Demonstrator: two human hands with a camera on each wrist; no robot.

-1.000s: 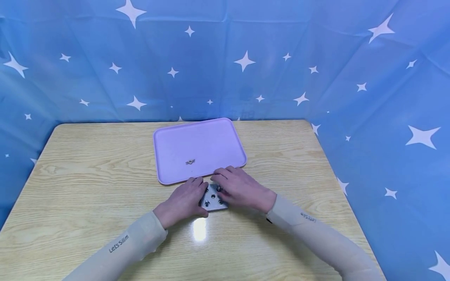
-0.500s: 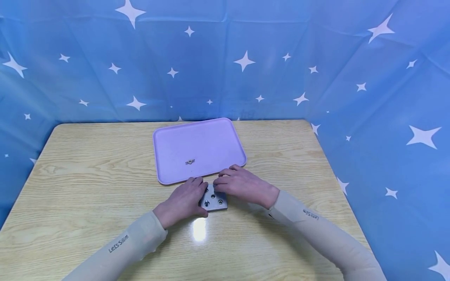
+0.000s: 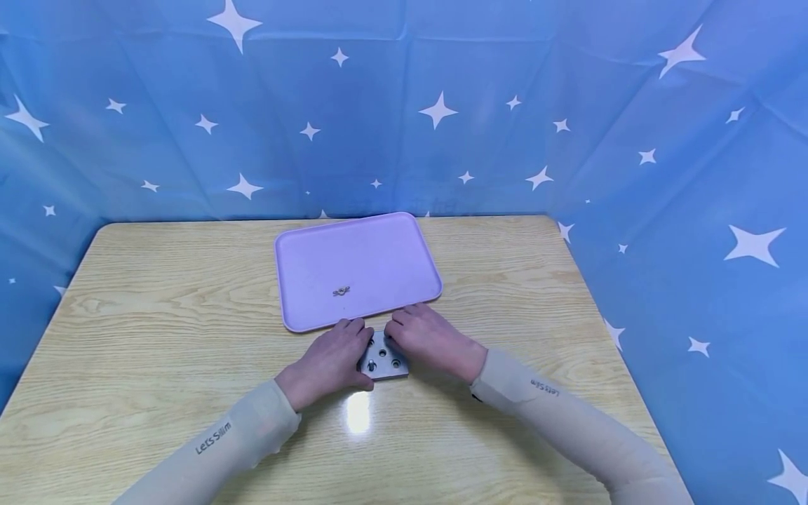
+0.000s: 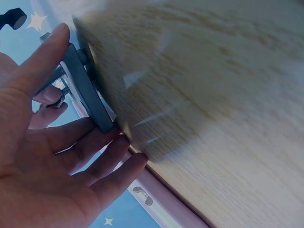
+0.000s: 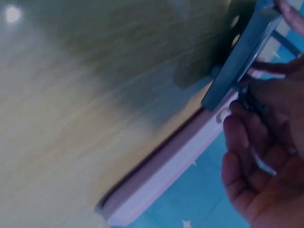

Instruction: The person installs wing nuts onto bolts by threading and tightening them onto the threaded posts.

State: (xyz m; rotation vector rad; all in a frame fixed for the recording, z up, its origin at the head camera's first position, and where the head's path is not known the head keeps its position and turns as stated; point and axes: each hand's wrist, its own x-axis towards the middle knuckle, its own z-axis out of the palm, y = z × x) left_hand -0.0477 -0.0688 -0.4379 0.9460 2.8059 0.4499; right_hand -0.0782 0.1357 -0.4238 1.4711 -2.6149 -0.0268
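A grey metal plate (image 3: 386, 369) with several holes lies on the table between the hands. The left hand (image 3: 331, 358) grips its left side, thumb at the near edge and fingers at the far edge. Threaded bolts (image 4: 51, 81) stand up from the plate in the left wrist view. At the plate's far right corner, the right hand (image 3: 431, 340) pinches a small dark wing nut (image 5: 251, 100) between thumb and fingers, close over the plate. From the head camera, that hand hides the corner and the nut. Another wing nut (image 3: 341, 290) lies in the tray.
The shallow purple tray (image 3: 360, 245) sits just beyond the plate, its near rim close to both hands' fingertips. Wood-grain table (image 3: 189, 301) surrounds them. A blue star-printed cloth (image 3: 379, 105) hangs behind the table and along its right side.
The right hand has moved from the plate's right side to its far right corner, its fingers drawing together and turning. The near right hole is now uncovered. The left hand has stayed put.
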